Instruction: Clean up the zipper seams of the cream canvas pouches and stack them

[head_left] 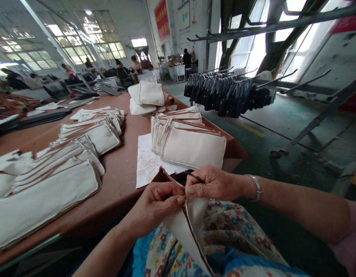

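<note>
A white fabric piece with brown edging point(186, 231) hangs over the lap, its upper end pinched between both hands. My left hand point(159, 202) is closed on that edge from the left. Close against it, my right hand point(208, 184) pinches the same edge, and a thin dark tool point(194, 176) sticks out from its fingers. The tool's tip is too small to tell. Just beyond the hands, a stack of white pieces with brown edges point(195, 148) leans on the table, partly on a white paper sheet point(145, 159).
Rows of similar white pieces point(48, 204) lie on the brown table point(120, 161) at the left. Another pile point(150, 93) is farther back. Dark items hang on a metal rack point(307, 127) at the right. People sit working in the background.
</note>
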`<action>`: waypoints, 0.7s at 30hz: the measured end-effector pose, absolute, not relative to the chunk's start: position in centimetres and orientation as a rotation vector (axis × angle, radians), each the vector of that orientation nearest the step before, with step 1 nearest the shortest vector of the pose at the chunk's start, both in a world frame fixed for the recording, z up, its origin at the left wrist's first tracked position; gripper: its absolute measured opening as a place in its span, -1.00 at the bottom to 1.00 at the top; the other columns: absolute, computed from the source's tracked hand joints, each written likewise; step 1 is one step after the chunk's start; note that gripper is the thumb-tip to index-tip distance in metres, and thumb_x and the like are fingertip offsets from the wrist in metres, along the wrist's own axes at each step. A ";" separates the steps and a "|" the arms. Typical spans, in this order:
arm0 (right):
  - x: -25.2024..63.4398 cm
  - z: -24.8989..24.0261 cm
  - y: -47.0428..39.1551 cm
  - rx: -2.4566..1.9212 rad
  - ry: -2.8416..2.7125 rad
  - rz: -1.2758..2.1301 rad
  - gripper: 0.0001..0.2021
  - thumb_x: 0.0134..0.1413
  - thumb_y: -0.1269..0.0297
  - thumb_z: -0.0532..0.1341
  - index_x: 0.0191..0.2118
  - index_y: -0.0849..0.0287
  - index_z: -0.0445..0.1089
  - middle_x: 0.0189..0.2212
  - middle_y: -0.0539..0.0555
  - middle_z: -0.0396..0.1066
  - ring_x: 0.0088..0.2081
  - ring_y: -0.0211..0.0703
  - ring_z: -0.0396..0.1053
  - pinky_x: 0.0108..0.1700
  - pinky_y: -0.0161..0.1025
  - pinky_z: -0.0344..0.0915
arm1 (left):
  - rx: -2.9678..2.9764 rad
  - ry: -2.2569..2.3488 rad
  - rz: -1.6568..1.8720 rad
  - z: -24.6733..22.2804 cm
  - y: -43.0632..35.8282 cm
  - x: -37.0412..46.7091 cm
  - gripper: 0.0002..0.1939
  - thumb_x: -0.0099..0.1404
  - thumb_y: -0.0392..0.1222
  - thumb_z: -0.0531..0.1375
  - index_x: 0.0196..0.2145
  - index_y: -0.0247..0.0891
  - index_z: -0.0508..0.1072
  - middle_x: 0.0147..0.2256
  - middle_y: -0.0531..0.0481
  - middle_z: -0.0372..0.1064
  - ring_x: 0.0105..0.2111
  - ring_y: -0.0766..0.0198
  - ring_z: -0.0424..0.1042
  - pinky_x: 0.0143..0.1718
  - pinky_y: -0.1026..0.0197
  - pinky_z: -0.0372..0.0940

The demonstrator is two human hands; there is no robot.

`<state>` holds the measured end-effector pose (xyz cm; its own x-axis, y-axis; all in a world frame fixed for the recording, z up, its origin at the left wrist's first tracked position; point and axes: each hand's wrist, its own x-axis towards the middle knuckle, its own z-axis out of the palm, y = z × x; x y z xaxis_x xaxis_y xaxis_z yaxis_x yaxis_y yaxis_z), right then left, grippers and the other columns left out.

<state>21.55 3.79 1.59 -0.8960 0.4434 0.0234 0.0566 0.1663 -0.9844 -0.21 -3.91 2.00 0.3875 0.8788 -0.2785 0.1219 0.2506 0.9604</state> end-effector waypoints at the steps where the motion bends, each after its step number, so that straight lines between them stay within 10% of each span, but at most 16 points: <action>1: 21.4 1.6 3.8 -0.475 -2.137 1.813 -0.65 0.21 0.08 0.22 -0.39 0.32 0.34 -0.55 -0.09 0.10 -0.50 -0.39 0.01 -0.50 -0.41 -0.02 | 1.235 1.062 0.696 2.0 -4.1 -0.1 -0.69 0.27 -0.03 0.28 -0.43 -0.37 0.46 -0.49 0.04 0.28 -0.51 0.42 0.16 -0.50 0.34 0.01; 15: 21.4 -1.1 3.3 -0.513 -1.832 2.003 -0.67 0.13 0.07 0.28 -0.35 0.31 0.36 -0.54 -0.09 0.24 -0.68 -0.50 0.09 -0.69 -0.49 0.01 | 1.115 0.850 0.594 2.5 -4.1 -1.6 -0.46 0.02 0.06 0.45 -0.18 -0.39 0.49 -0.38 -0.03 0.37 -0.42 0.33 0.25 -0.43 0.34 0.09; 21: 20.9 0.3 3.3 -0.525 -1.929 1.874 -0.82 0.08 0.30 0.27 -0.43 0.32 0.36 -0.58 -0.10 0.21 -0.60 -0.48 0.07 -0.61 -0.50 0.02 | 1.112 0.983 0.593 3.1 -3.6 -1.0 -0.61 0.28 0.08 0.25 -0.36 -0.39 0.48 -0.53 0.07 0.22 -0.57 0.45 0.06 -0.55 0.34 -0.09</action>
